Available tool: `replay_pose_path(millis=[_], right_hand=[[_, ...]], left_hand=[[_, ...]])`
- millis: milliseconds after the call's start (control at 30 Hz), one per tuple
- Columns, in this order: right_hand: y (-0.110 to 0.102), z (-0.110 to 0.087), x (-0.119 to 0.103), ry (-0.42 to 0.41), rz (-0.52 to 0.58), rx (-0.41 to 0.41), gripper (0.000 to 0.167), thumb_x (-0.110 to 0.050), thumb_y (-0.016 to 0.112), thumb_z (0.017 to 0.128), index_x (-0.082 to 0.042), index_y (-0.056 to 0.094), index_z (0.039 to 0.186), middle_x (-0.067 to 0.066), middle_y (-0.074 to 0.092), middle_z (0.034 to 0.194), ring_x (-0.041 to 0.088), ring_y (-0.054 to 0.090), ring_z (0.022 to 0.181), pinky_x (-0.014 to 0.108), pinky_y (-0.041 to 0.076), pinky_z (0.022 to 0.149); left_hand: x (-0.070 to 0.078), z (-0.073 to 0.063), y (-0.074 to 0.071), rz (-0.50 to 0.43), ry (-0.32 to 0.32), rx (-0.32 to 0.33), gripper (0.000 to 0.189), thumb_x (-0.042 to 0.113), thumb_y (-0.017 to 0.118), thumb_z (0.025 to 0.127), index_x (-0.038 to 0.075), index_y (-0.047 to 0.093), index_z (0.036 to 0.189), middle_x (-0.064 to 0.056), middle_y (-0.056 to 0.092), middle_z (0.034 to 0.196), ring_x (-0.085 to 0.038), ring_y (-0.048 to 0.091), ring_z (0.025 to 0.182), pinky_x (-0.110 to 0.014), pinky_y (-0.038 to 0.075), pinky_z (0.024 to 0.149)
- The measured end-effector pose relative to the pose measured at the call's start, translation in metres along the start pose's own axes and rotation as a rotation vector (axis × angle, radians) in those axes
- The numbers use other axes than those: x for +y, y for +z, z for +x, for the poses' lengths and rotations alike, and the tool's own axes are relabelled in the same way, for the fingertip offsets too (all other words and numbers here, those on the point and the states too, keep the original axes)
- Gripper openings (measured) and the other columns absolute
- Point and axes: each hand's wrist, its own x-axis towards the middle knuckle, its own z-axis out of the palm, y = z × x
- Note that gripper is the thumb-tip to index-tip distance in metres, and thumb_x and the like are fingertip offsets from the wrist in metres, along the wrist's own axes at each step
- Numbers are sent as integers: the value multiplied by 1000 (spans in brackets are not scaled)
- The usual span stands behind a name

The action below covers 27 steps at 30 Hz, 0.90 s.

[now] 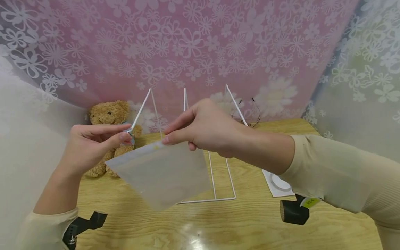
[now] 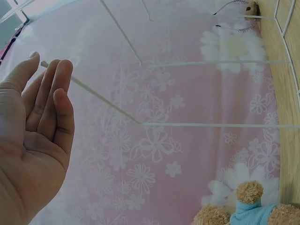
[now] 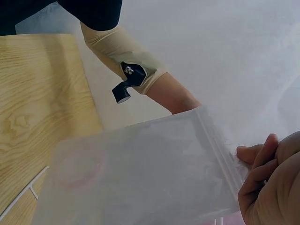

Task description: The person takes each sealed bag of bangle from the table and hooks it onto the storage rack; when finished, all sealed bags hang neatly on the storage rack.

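A frosted, translucent zip bag (image 1: 162,177) hangs slanted in front of a white wire rack (image 1: 225,198). My right hand (image 1: 203,130) pinches the bag's top edge between thumb and fingertips. In the right wrist view the bag (image 3: 140,164) spreads out flat beside my right hand (image 3: 272,183), a faint pink ring on it. My left hand (image 1: 90,144) pinches the front tip of the rack's left arm, left of the bag. From the left wrist view, that rod (image 2: 103,98) ends at the fingertips of my left hand (image 2: 42,117).
A brown teddy bear (image 1: 109,113) in blue sits behind my left hand. To the right, partly under my forearm, lies a white card with a round shape (image 1: 279,182). Thin-framed glasses (image 1: 259,116) lie at the back of the wooden table (image 1: 140,229), before a pink floral curtain (image 1: 193,45).
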Motion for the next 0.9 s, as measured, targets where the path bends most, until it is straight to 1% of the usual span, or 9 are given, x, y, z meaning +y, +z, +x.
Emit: replay_pose_path(millis=[67, 167, 300, 400, 533, 567, 633, 700, 900], right_hand=[[2, 1, -3, 19, -10, 11, 8, -18, 84, 82, -20, 82, 89, -6, 75, 102, 12, 50, 52, 20, 28, 45], [6, 5, -4, 17, -8, 13, 8, -18, 84, 82, -20, 82, 89, -7, 75, 102, 12, 51, 52, 21, 26, 46], [12, 13, -6, -7, 35, -5, 8, -14, 84, 82, -15, 82, 89, -5, 75, 101, 13, 50, 51, 21, 38, 53], [16, 17, -7, -13, 55, -10, 9, -13, 83, 82, -14, 82, 90, -4, 75, 101, 13, 50, 50, 21, 41, 56], [22, 20, -10, -14, 73, -22, 7, -12, 82, 83, -13, 82, 90, -3, 75, 99, 13, 52, 51, 22, 38, 53], [23, 21, -11, -11, 70, -23, 6, -13, 82, 83, -14, 81, 89, -4, 75, 99, 13, 53, 52, 23, 35, 50], [26, 22, -13, -11, 71, -22, 4, -12, 82, 83, -15, 81, 87, -5, 75, 96, 14, 54, 52, 24, 35, 51], [28, 24, -16, -14, 64, -17, 4, -13, 83, 83, -15, 81, 85, -5, 76, 92, 14, 55, 53, 25, 32, 49], [33, 31, -19, -30, 84, -23, 4, -11, 82, 83, -12, 81, 87, -4, 76, 87, 13, 54, 51, 23, 22, 44]], left_hand=[[2, -1, -3, 1, -24, 13, 24, -20, 63, 86, -22, 65, 110, -6, 79, 86, -16, 77, 78, -23, 62, 74], [3, -2, -9, -16, -9, 44, 22, -21, 61, 87, -22, 66, 108, -7, 79, 85, -16, 76, 75, -23, 62, 71], [7, -3, -15, -78, 55, 83, 20, -25, 58, 86, -24, 66, 104, -13, 77, 81, -19, 75, 67, -23, 61, 64], [11, 1, -16, -145, 103, 65, 20, -29, 56, 84, -27, 65, 103, -17, 77, 82, -22, 74, 66, -25, 61, 64], [22, 4, -15, -191, 155, 29, 20, -31, 55, 84, -29, 63, 102, -20, 77, 86, -23, 73, 65, -28, 63, 67], [25, 4, -15, -205, 168, 25, 19, -31, 55, 83, -30, 62, 101, -21, 76, 87, -24, 73, 65, -29, 63, 67], [31, 4, -16, -211, 185, 30, 18, -30, 55, 83, -32, 61, 101, -21, 76, 86, -24, 73, 64, -29, 63, 67], [36, 2, -16, -254, 210, 22, 18, -32, 55, 82, -34, 59, 100, -25, 75, 85, -26, 73, 65, -30, 63, 67], [49, -6, -18, -225, 192, 43, 25, -35, 56, 78, -36, 56, 103, -27, 74, 86, -27, 75, 71, -29, 63, 76]])
